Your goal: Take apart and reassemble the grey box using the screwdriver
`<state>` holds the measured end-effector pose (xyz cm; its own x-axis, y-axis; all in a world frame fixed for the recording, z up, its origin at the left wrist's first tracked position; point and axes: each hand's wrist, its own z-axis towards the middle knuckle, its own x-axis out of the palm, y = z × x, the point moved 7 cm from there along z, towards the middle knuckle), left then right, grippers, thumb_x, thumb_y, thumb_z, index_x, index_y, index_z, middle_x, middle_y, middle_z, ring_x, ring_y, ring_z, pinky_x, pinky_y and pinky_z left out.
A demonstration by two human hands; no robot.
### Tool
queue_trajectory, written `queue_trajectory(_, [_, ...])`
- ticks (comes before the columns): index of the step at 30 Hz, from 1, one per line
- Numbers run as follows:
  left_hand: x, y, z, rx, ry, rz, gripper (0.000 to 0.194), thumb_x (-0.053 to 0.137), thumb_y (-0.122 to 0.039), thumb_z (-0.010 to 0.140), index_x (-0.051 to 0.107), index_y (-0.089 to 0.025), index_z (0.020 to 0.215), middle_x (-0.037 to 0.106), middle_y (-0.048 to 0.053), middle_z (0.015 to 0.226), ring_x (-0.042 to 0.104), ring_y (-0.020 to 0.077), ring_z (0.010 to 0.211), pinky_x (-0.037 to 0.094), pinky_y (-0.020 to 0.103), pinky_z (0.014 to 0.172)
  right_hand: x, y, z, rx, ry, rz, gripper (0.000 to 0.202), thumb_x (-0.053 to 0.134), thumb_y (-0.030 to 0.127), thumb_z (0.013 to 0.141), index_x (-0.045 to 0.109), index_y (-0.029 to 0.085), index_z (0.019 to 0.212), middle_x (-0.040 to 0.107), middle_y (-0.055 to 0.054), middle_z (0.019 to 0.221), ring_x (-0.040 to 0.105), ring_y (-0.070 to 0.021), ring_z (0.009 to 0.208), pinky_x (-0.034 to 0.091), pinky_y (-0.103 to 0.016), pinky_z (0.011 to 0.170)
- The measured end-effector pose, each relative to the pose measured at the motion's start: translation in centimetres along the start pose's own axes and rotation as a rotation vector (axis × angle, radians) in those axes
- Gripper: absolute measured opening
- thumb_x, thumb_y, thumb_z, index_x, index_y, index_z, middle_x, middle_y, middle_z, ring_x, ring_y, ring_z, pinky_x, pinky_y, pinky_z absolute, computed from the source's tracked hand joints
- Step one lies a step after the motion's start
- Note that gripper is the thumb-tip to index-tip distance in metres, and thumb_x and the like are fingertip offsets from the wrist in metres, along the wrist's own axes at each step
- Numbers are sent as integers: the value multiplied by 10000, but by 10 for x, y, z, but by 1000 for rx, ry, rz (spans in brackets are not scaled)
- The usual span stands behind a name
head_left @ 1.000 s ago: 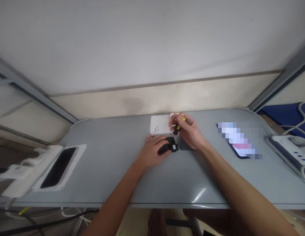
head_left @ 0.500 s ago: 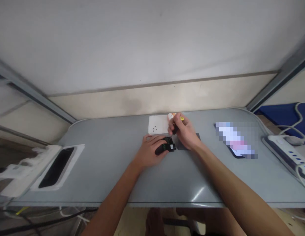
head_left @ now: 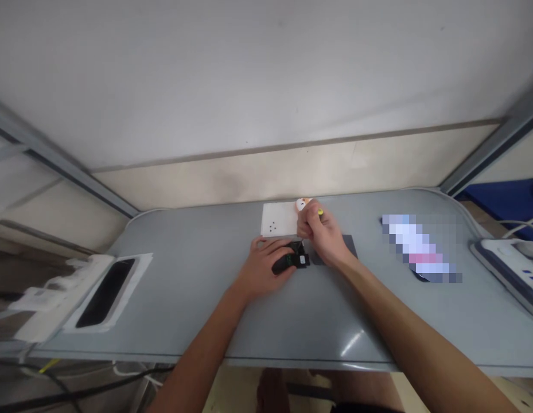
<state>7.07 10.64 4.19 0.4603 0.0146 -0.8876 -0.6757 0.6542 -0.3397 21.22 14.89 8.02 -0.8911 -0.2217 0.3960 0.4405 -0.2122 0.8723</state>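
My left hand point(head_left: 266, 264) is wrapped over a small black device point(head_left: 287, 263) on the grey tabletop. The device has a rounded end under my fingers, and a white label and bare inner parts at its right end; its exact kind is unclear. Above that right end, my right hand point(head_left: 320, 229) is closed around a screwdriver point(head_left: 320, 211). Only the yellow tip of its handle shows plainly, and its shaft is mostly hidden. Behind my hands lies a white sheet point(head_left: 281, 215) with several tiny dark screws point(head_left: 272, 226) grouped on it.
A dark grey flat pad point(head_left: 349, 244) lies under my right wrist. A small orange-and-white figure point(head_left: 301, 204) stands behind. Rightward are a phone with a blurred screen point(head_left: 416, 246) and a power strip point(head_left: 507, 269); leftward, a black phone point(head_left: 105, 292) and a white power strip point(head_left: 62, 310).
My right hand has rolled and its fingers wrap the screwdriver more tightly, hiding more of it. My left hand stays on the black device. The whole view has shifted slightly.
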Motion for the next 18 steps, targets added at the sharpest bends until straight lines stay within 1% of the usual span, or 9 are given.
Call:
queue_trajectory(6, [0,-1,1,-11,10,-14,230,672,-353,947,678,-289,1167,671,40,1409,624,248,1284,285,501,1164,-1,-2,0,-4,3,-9,489,571,663,940,396,246,756,298,57,642,257,-112,553,249,-297,529])
queue_trajectory(12, [0,-1,1,-8,17,-30,217,661,-334,956,660,-290,1169,664,31,1416,615,235,1291,277,486,1159,-1,1,0,-27,7,6,457,558,599,979,420,235,738,298,53,639,262,-110,556,249,-296,534])
queue_trajectory(18, [-1,-1,1,-13,27,-40,241,673,-345,950,640,-278,1179,661,37,1417,612,240,1291,269,474,1164,0,1,1,-42,10,32,460,561,590,980,424,227,733,303,57,627,266,-101,547,246,-280,518])
